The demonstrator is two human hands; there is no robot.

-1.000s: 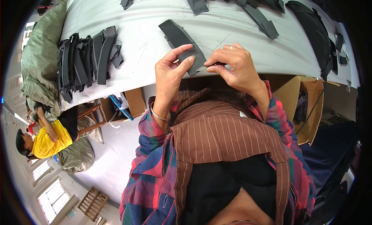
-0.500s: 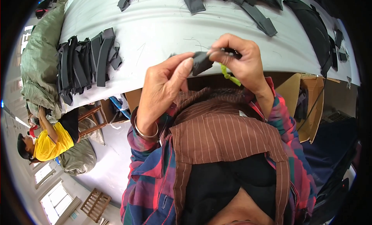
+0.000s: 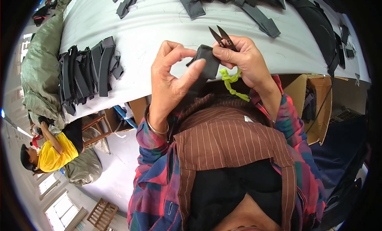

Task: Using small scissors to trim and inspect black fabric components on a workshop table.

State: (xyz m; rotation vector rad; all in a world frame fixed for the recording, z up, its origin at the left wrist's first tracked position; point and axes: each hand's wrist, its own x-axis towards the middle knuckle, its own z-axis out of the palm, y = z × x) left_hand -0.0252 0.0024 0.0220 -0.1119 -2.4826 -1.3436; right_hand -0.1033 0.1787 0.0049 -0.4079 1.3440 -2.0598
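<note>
A dark grey fabric strip (image 3: 207, 59) hangs folded in front of my apron, its upper right edge at my right thumb. My right hand (image 3: 243, 57) is closed around black thread snips (image 3: 223, 36), whose two blades point up and stand apart. A knotted yellow-green ribbon (image 3: 230, 84) dangles below that hand. Beside the strip, my left hand (image 3: 172, 73) has its thumb and forefinger spread, the tips right at the cloth's left side. The lower part of the strip is partly behind my left thumb.
Dark strips (image 3: 85, 69) lie in a row on the white table (image 3: 147, 36), with more strips (image 3: 258, 18) at its far side. A black curved fabric piece (image 3: 314, 30) lies right. Below stands an open cardboard box (image 3: 318, 111). A person in yellow (image 3: 59, 153) is at left.
My left thumb and forefinger have parted from their pinch on the strip. The strip has turned more upright, and the snips now point upward with their blades in plain view.
</note>
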